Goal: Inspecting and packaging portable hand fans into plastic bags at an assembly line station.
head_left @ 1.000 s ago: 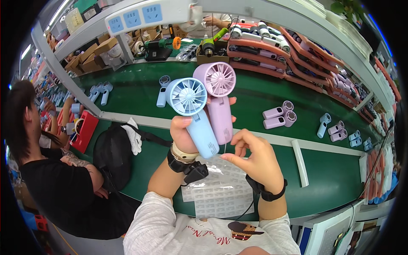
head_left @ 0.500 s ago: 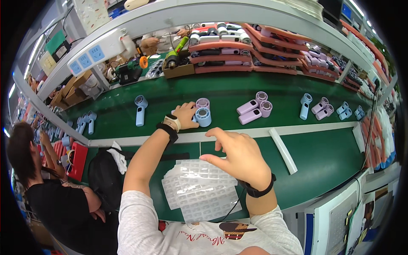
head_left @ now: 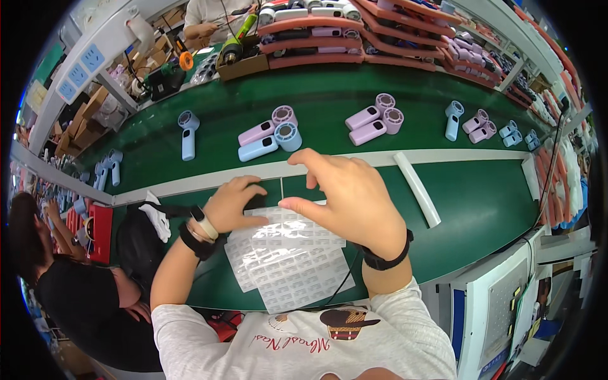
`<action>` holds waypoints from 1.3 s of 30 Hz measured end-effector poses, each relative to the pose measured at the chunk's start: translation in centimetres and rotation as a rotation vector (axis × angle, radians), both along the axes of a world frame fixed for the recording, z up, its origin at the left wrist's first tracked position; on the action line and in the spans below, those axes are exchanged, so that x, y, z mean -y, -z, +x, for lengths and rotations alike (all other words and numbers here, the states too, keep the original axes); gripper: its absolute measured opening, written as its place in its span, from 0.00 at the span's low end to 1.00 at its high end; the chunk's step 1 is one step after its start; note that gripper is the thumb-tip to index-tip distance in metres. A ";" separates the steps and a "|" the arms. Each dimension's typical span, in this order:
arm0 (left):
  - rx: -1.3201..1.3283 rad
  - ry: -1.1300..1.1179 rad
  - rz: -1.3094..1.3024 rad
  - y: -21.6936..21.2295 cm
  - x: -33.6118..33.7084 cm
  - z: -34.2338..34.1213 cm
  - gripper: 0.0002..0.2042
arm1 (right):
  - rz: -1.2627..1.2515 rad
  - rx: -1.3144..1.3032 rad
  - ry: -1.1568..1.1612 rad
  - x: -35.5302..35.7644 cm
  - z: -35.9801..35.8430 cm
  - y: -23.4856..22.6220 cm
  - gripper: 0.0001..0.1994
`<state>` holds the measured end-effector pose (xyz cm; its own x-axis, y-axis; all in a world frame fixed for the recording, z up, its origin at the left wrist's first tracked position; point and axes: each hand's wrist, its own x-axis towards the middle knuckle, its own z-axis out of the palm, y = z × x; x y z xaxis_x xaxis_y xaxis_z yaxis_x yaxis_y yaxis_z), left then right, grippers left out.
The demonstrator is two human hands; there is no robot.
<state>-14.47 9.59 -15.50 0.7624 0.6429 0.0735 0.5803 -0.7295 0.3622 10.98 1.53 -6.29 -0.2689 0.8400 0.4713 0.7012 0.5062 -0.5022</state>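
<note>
Sheets of small printed labels (head_left: 297,278) lie overlapped on the green bench, the top one glossy. At their upper left edge is my left hand (head_left: 231,204), empty, with fingers apart; whether it touches the sheet I cannot tell. My right hand (head_left: 351,196) hovers over the upper right of the sheets, thumb and forefinger spread, nothing visible between them. Beyond both hands, a blue handheld fan (head_left: 258,148) lies beside a purple handheld fan (head_left: 256,133) on the green belt. A pair of purple fans (head_left: 368,132) rests further right.
A white strip (head_left: 417,190) lies on the bench at right. Another blue fan (head_left: 189,144) is on the belt at left. Pink trays (head_left: 313,43) of fans are stacked behind. A black bag (head_left: 140,244) sits left, near a seated person in black (head_left: 88,307).
My left hand has let go of the blue fan and come back toward the label sheets. My right hand keeps nearly the same pose. The view has shifted.
</note>
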 end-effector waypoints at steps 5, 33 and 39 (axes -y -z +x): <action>0.039 -0.071 0.010 2.8 2.5 -1.6 0.20 | 0.006 0.040 -0.012 -0.4 -1.2 0.6 0.22; 1.001 -0.229 -0.740 -1.7 6.8 -1.5 0.08 | 0.101 0.023 -0.346 -0.8 -5.0 0.8 0.08; 0.681 -0.376 -0.660 1.3 5.1 -2.2 0.13 | 0.145 -0.006 -0.342 -0.7 -5.0 0.4 0.09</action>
<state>-16.65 4.48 -16.76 0.4314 0.9013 -0.0399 0.2514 -0.0776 0.9648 5.98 2.19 -6.72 -0.5195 0.6262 0.5814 0.4760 0.7771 -0.4117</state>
